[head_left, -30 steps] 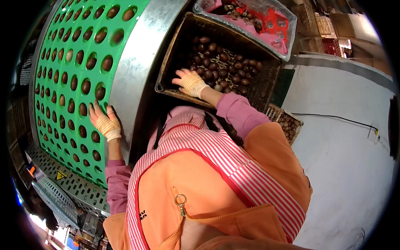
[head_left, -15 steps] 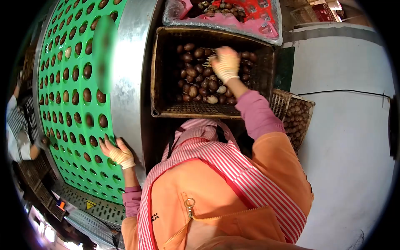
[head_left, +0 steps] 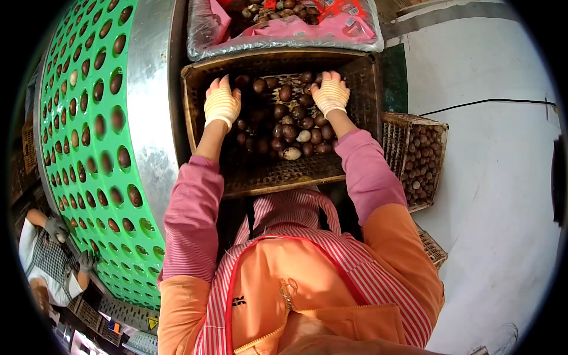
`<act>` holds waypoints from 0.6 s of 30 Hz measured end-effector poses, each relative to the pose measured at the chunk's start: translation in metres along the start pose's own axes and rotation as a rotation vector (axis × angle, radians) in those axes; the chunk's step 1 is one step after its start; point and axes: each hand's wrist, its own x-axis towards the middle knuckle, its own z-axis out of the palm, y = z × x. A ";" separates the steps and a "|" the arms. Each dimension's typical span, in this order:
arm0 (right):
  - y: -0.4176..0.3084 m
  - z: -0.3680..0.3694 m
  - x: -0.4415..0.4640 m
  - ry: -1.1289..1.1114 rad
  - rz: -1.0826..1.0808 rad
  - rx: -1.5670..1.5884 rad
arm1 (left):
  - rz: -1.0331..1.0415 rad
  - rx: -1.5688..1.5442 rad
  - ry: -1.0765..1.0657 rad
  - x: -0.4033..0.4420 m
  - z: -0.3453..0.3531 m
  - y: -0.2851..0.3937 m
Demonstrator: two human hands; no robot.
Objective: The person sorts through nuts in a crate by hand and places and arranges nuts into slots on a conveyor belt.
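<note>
Both hands reach into a brown crate (head_left: 266, 184) of dark, round, egg-like items (head_left: 287, 131); a few are pale. My left hand (head_left: 222, 103), in a cream fingerless glove, is over the crate's left part, its fingertips at dark items near the back. My right hand (head_left: 331, 94), gloved alike, is at the back right, fingers over the items there. Whether either hand grips an item is hidden beneath the fingers. Left of the crate is a green panel (head_left: 127, 168) with rows of holes, many holding dark items, edged by a metal band (head_left: 152, 106).
Behind the crate stands a plastic-lined box (head_left: 284, 42) with pink and red packaging and more round items. A second filled crate (head_left: 393, 145) is at the right, beside a pale surface (head_left: 491, 177). Across the green panel, a co-worker (head_left: 56, 260) with grey gloves is at the lower left.
My left hand has left the green panel's edge and moved into the crate. My right hand remains in the crate, further to the back right. The view has shifted, showing more of the co-worker.
</note>
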 end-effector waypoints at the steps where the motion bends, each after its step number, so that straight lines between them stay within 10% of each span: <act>1: 0.011 0.008 -0.003 0.144 -0.032 0.010 | -0.043 0.065 -0.025 0.001 0.005 0.002; 7: 0.010 0.004 0.000 -0.123 0.152 0.129 | -0.052 0.474 -0.330 0.000 -0.014 0.029; 11: -0.011 -0.023 -0.018 -0.272 0.085 0.043 | -0.245 0.168 -0.437 0.000 0.005 0.003; 18: -0.035 0.007 -0.056 -0.150 -0.281 0.419 | -0.084 -0.140 -0.111 -0.027 0.048 -0.024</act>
